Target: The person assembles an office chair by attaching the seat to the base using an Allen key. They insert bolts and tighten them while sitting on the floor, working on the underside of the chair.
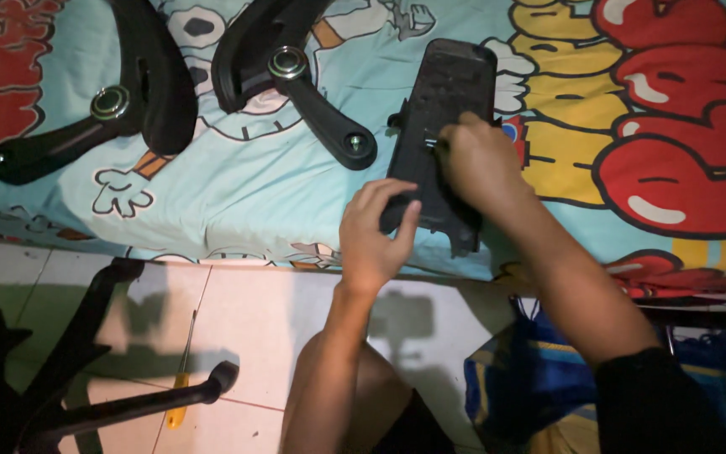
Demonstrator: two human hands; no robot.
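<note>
Left hand (371, 240): fingers clasp lower edge of black plastic chair plate (445, 101). Right hand (479, 160): fingers pinch a small metal bolt (432, 141) on plate. Plate lies on bed's cartoon sheet (296, 181), beside two black armrests (296, 59). Screwdriver (181, 378) on floor.

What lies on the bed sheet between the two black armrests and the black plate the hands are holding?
Nothing: in the head view only bare printed bed sheet separates the nearer armrest from the black plate.

A flat black plastic plate (443, 126), long and rectangular, lies on the bed's cartoon-printed sheet near its edge, slightly tilted, with a small metal bolt (432, 141) standing at its middle.
</note>
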